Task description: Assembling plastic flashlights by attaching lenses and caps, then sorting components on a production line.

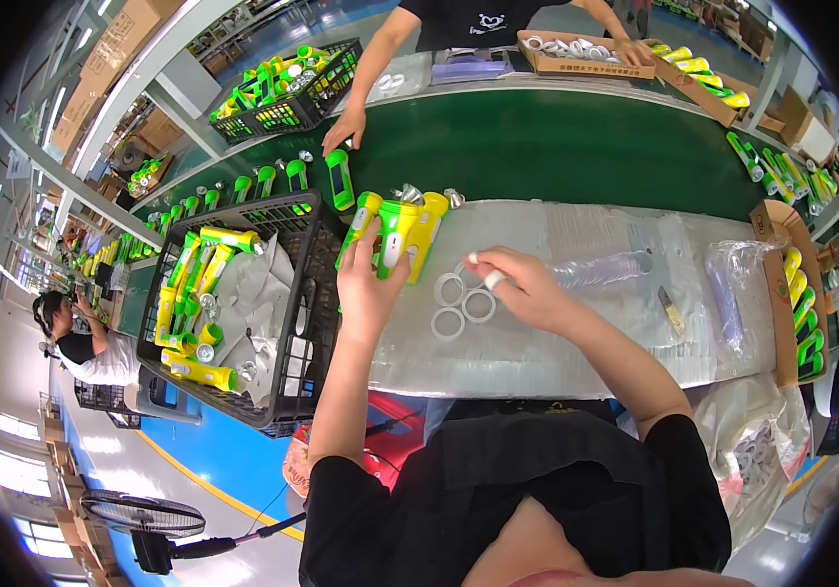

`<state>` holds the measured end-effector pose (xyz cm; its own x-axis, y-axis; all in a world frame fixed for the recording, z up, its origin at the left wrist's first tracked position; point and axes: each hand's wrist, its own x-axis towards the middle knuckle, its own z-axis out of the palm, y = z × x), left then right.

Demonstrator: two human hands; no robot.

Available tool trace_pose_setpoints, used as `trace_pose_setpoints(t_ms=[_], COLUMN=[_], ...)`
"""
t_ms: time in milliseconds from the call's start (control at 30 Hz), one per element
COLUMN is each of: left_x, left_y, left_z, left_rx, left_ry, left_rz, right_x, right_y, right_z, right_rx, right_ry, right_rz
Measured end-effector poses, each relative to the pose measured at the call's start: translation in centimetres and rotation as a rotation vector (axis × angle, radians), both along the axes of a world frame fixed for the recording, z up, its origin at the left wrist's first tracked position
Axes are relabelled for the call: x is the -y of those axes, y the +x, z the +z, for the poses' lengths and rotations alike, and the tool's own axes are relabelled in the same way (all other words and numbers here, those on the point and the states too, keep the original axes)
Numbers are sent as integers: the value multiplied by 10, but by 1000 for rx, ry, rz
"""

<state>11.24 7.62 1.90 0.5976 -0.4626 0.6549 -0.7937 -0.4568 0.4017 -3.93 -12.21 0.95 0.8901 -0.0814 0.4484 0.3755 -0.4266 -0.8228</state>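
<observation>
My left hand (368, 284) is closed round a yellow-and-green flashlight (397, 223) standing in a tight cluster. A yellow flashlight (429, 230) stands against its right side, and clear reflector cups (408, 194) sit around the tops. My right hand (522, 289), with white wraps on its fingers, is bent over several white rings lying on the plastic-covered worktop. Its fingertips pinch at the edge of the uppermost ring, partly hidden by the fingers. Another white ring (448, 324) lies flat just below.
Left of me stands a black crate (307, 333) of flashlights. A green conveyor belt (537, 137) runs beyond the worktop, with a co-worker's hand (344, 127) over it by a green flashlight (340, 179). A knife (672, 311) and a cardboard box (784, 333) of flashlights are at right.
</observation>
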Motion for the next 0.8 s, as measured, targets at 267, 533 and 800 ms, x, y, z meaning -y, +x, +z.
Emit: trace_pose_setpoints(t_ms=[267, 533, 800], left_x=[29, 82, 73], left_y=[-89, -63, -100], left_z=[12, 11, 1], left_rx=[-261, -440, -585], left_ry=[-227, -216, -336], left_rz=[-510, -899, -822], right_x=[-26, -12, -21], right_y=[-18, -84, -91], right_z=[15, 7, 7], right_rx=[-127, -278, -397], right_ry=[697, 672, 764], right_rz=[-111, 232, 126])
